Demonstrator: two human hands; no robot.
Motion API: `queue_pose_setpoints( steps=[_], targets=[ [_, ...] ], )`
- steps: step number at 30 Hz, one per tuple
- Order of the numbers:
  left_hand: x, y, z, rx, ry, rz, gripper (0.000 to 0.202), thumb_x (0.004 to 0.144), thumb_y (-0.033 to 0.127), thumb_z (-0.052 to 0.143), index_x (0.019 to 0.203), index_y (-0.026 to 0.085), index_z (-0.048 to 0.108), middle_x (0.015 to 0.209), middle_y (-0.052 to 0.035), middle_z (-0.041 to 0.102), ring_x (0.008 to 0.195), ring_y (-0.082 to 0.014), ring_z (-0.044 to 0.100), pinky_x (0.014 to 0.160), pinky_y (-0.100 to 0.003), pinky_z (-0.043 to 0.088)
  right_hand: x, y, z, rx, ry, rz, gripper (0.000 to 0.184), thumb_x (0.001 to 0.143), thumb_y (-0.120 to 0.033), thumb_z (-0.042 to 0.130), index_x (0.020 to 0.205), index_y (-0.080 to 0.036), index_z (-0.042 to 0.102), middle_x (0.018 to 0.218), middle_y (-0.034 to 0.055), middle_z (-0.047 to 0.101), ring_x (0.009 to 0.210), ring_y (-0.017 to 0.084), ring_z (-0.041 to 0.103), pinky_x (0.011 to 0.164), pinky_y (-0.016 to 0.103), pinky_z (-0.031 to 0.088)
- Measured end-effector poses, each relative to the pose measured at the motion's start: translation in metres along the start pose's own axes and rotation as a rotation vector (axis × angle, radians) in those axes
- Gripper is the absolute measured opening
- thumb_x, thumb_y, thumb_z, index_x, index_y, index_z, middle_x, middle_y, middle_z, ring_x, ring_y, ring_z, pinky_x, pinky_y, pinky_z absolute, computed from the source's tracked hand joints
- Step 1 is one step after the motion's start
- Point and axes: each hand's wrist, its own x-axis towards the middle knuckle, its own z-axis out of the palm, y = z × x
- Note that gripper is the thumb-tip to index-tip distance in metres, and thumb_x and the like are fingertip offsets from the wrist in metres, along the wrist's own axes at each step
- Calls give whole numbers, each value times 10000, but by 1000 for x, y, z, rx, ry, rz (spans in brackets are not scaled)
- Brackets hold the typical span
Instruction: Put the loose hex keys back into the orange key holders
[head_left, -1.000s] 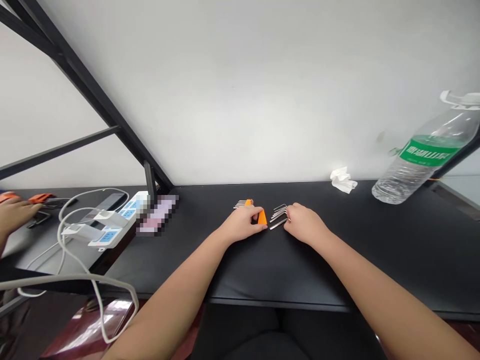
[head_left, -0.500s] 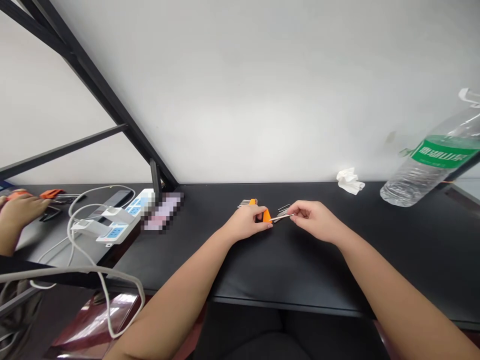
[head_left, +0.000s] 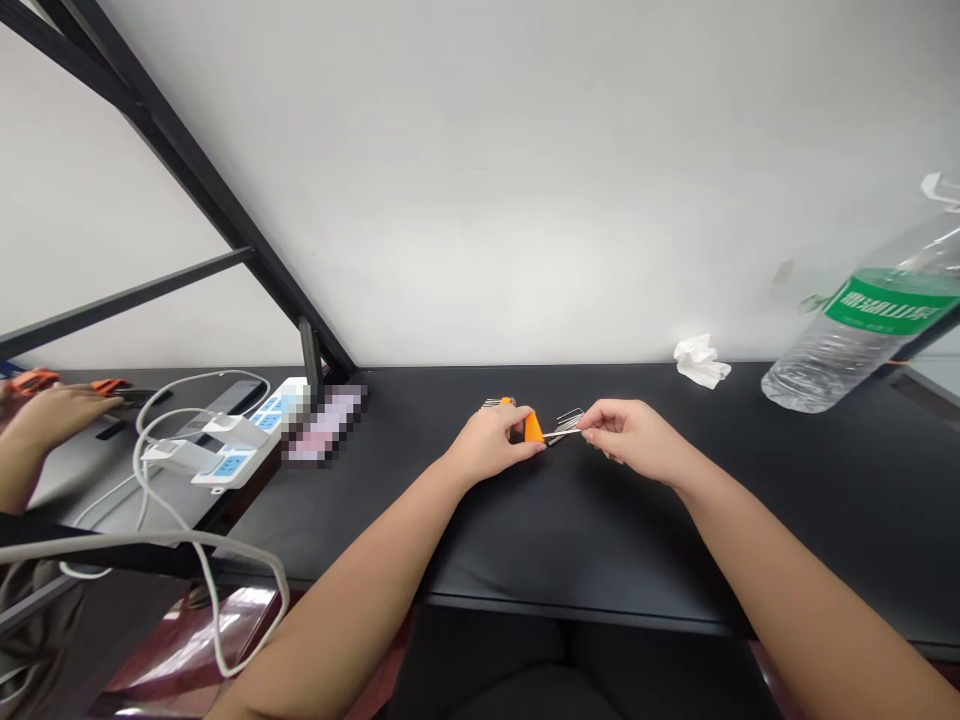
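My left hand (head_left: 489, 441) is closed around an orange hex key holder (head_left: 533, 427); the thumb and fingers hide much of it. Several thin metal keys stick out past the holder's far left end. Between the fingertips of my right hand (head_left: 626, 440), a slim metal hex key (head_left: 562, 433) is pinched. Its left tip meets the holder's right face; whether it sits inside a hole is too small to tell. Just behind it, several loose hex keys (head_left: 572, 417) lie on the black tabletop (head_left: 585, 530).
Crumpled white tissue (head_left: 701, 361) and a large clear bottle (head_left: 847, 330) stand toward the back right. A white power strip (head_left: 255, 430) with cables and a phone (head_left: 234, 398) lie left. Another person's hand (head_left: 56, 415) is near orange tools at far left. A black frame (head_left: 187, 170) rises there.
The hex key in my right hand looks straighter against the holder, and my right fingers have shifted slightly. My left hand barely moves. At far left, the other person's hand has moved right.
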Motion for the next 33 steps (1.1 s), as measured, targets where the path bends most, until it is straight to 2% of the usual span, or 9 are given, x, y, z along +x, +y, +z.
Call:
queue_pose_setpoints(
  steps=[5,10,14,17,20,23,28,31,33],
  targets=[
    [-2,4,3,147,83,39,260,828,408,725,1009,238,647,862,7,647,770,-173,577,699,-290,439,3,1,12,227,-36,41,154,837,-302,715,917,-175,680,777,16,655,568,103,550,493,233,436],
    [-3,11,8,288,134,122,215,832,359,685,975,211,622,836,-28,639,813,-214,598,782,-340,467,10,9,37,408,-130,77,247,860,-363,730,1005,-195,621,778,13,669,671,155,653,614,295,556],
    [-3,14,9,290,150,92,250,809,357,689,1002,214,618,834,-29,637,803,-220,603,780,-351,480,15,16,34,-9,-26,-39,216,970,-415,569,972,-214,648,747,12,654,650,171,647,628,320,537],
    [-2,12,8,216,153,39,272,800,327,685,1043,225,617,856,-16,654,788,-204,613,773,-345,494,19,26,20,-494,144,-213,181,971,-291,552,951,-220,718,935,51,666,803,185,649,761,335,516],
    [-2,9,7,105,127,-42,328,785,310,688,1097,243,611,845,9,672,737,-182,621,716,-323,504,21,34,12,-741,112,-243,253,955,-179,541,1101,-258,732,1073,51,637,891,179,646,804,306,493],
    [-2,6,6,-15,109,-89,422,769,290,696,1176,246,596,870,20,697,746,-168,647,727,-310,523,20,32,14,-870,80,-211,285,955,-136,499,1090,-253,722,1067,48,623,885,169,639,744,276,463],
    [-3,3,8,-142,126,-53,514,773,253,698,1275,234,589,963,8,725,831,-158,677,839,-312,548,11,20,23,-1022,57,-90,114,846,-109,551,805,-188,622,934,62,619,732,169,586,589,281,359],
    [-2,1,10,-139,140,-5,539,783,237,698,1311,242,587,986,1,727,858,-163,672,867,-327,546,7,16,20,-883,9,-23,109,774,-108,592,735,-199,548,826,26,620,641,145,545,560,270,338],
    [-2,-1,10,-108,156,24,524,793,241,702,1306,251,594,982,0,726,862,-170,669,902,-353,535,5,13,16,-692,-26,-77,104,804,-132,585,753,-212,542,760,-4,615,640,142,547,577,259,363]
  ],
)
